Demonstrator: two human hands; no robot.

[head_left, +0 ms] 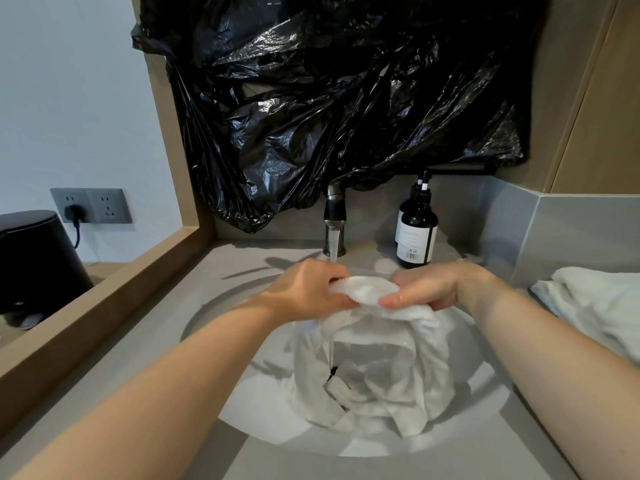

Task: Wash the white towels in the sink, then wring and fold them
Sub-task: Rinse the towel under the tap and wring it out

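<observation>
A wet white towel (374,372) hangs down into the round white sink (242,407), its lower folds bunched on the basin floor. My left hand (308,289) and my right hand (429,289) both grip the towel's top edge, close together, just under the tap. Water runs from the faucet (334,220) in a thin stream behind the hands and falls on into the basin. More white towels (595,303) lie in a loose pile on the counter at the right.
Two dark pump bottles (417,230) stand behind the sink to the right of the faucet. Black plastic sheeting (346,98) covers the wall above. A wooden ledge (97,313) borders the grey counter on the left, with a black bin (34,254) beyond it.
</observation>
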